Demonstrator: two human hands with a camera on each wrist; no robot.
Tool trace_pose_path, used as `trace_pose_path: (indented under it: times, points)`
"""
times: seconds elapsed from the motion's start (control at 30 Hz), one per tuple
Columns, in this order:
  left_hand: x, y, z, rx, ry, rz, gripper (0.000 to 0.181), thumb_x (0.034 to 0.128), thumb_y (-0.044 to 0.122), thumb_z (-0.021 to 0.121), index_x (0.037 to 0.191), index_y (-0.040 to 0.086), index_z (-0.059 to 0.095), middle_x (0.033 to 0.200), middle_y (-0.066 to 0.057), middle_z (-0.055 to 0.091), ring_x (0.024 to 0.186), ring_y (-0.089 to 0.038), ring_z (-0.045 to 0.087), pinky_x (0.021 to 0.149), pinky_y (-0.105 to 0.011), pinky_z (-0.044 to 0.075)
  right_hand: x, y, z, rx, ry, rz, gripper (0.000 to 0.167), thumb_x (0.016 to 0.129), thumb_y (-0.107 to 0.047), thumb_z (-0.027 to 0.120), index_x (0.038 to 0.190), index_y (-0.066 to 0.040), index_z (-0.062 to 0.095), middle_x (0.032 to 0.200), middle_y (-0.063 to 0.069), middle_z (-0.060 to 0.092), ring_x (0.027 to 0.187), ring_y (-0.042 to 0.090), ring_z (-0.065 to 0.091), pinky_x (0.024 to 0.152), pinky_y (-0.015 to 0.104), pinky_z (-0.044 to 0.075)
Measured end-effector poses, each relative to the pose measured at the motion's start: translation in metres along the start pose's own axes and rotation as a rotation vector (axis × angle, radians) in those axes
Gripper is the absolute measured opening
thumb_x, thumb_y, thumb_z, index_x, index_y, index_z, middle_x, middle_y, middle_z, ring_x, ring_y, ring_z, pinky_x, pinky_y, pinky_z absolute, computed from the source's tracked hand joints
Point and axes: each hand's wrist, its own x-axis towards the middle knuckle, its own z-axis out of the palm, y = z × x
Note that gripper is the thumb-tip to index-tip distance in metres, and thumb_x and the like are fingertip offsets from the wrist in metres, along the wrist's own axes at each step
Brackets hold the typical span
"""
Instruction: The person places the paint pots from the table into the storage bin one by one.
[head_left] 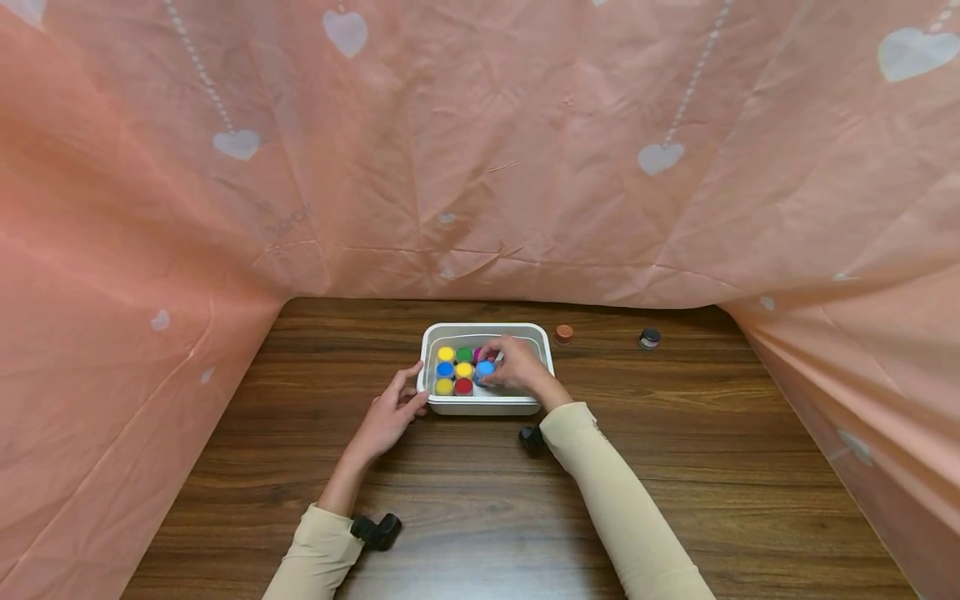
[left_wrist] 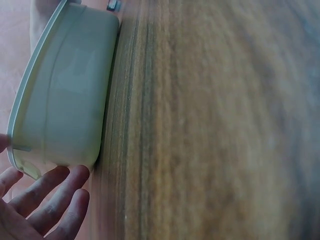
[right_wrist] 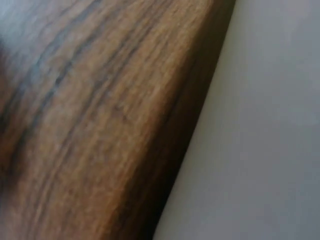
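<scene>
A white plastic tub holds several small jars with coloured lids, set in rows at its left side. Inside the tub, my right hand pinches a small jar with a light blue lid between thumb and fingers. A magenta lid is partly hidden behind that hand. My left hand holds the tub's left end, thumb at the rim and fingers against the outer wall. In the right wrist view, only the tub's blurred wall and the table show; the hand is out of sight there.
On the wooden table, a small jar with an orange lid stands just right of the tub. Farther right is a jar with a black lid. A pink curtain encloses the back and sides.
</scene>
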Motion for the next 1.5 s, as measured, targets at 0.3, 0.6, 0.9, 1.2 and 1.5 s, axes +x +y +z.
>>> trace_pose_path:
  times: [0.3,0.6,0.9,1.2,1.5]
  points:
    - [-0.001,0.000,0.001,-0.007,-0.004,-0.002,0.057,0.1059,0.029,0.061,0.158,0.020,0.042,0.122,-0.020,0.073,0.102,-0.034,0.074,0.086,-0.043,0.059,0.000,0.001,0.001,-0.027,-0.017,-0.007,0.031,0.077,-0.012,0.092,0.102,-0.008,0.075,0.097,0.007,0.069,0.088,0.018,0.060,0.082,0.031,0.050]
    - [-0.001,0.000,0.000,-0.003,-0.008,0.001,0.056,0.1066,0.028,0.060,0.159,0.020,0.041,0.125,-0.022,0.072,0.102,-0.034,0.074,0.085,-0.041,0.059,0.000,0.000,0.000,0.004,-0.036,0.034,0.030,0.080,-0.012,0.091,0.104,-0.008,0.075,0.100,0.007,0.070,0.086,0.017,0.061,0.080,0.030,0.051]
    - [-0.001,0.000,0.000,-0.011,-0.015,-0.001,0.057,0.1070,0.031,0.059,0.159,0.019,0.040,0.125,-0.022,0.071,0.102,-0.035,0.073,0.089,-0.050,0.058,-0.004,-0.003,-0.011,0.058,-0.018,0.015,0.030,0.084,-0.011,0.086,0.111,-0.004,0.074,0.106,0.013,0.070,0.084,0.019,0.065,0.076,0.029,0.054]
    - [0.000,-0.001,-0.001,-0.003,-0.013,0.004,0.057,0.1068,0.031,0.060,0.159,0.018,0.040,0.124,-0.022,0.072,0.101,-0.032,0.074,0.087,-0.046,0.059,-0.013,0.004,-0.057,0.146,0.225,-0.054,0.025,0.092,-0.005,0.077,0.115,0.002,0.073,0.110,0.021,0.069,0.100,0.032,0.067,0.092,0.045,0.057]
    - [0.000,0.000,0.000,-0.002,-0.009,0.000,0.056,0.1069,0.029,0.059,0.159,0.019,0.041,0.124,-0.022,0.072,0.101,-0.033,0.074,0.087,-0.047,0.059,-0.020,0.057,-0.082,0.202,0.376,0.090,0.036,0.098,-0.008,0.069,0.132,-0.001,0.065,0.126,0.024,0.064,0.117,0.039,0.064,0.102,0.049,0.052]
